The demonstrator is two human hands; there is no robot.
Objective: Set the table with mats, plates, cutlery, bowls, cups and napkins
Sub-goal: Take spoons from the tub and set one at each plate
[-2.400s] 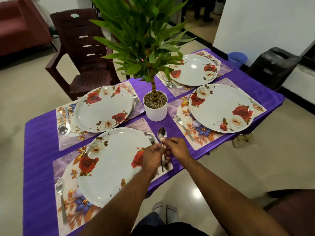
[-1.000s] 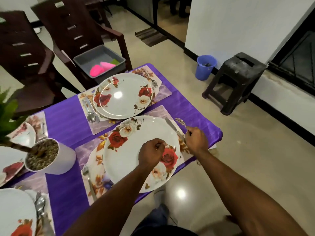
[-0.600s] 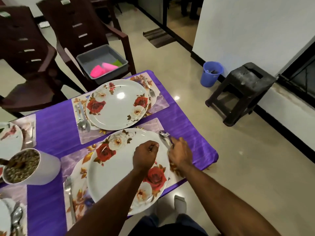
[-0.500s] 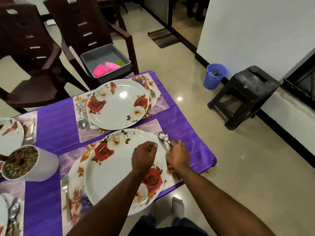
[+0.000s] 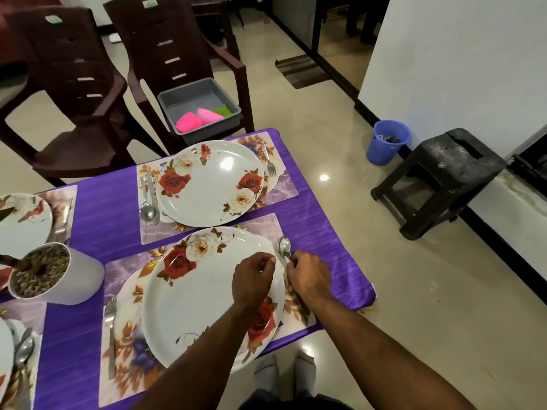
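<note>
A floral plate [image 5: 201, 306] lies on a purple floral mat [image 5: 124, 270] at the near right end of the table, with a fork [image 5: 111, 335] on its left. My right hand [image 5: 307, 276] is shut on the handle of a spoon [image 5: 284, 245], whose bowl rests on the mat just right of the plate. A knife tip [image 5: 303, 306] shows under my right wrist. My left hand [image 5: 251, 279] hovers over the plate's right rim, fingers curled shut. Behind, a second plate [image 5: 210, 184] has a spoon and knife [image 5: 148, 202] on one side and a fork [image 5: 268, 158] on the other.
A white plant pot [image 5: 65, 279] stands left on the purple tablecloth [image 5: 325, 232]. A grey tub [image 5: 189, 96] with pink cups [image 5: 189, 121] sits on a brown chair [image 5: 165, 39]. A blue bin [image 5: 387, 142] and a black stool [image 5: 438, 179] stand on the floor at right.
My view swung from the table's middle to its right end. Both hands carried the spoon there, and my right hand has lowered it onto the mat beside the plate.
</note>
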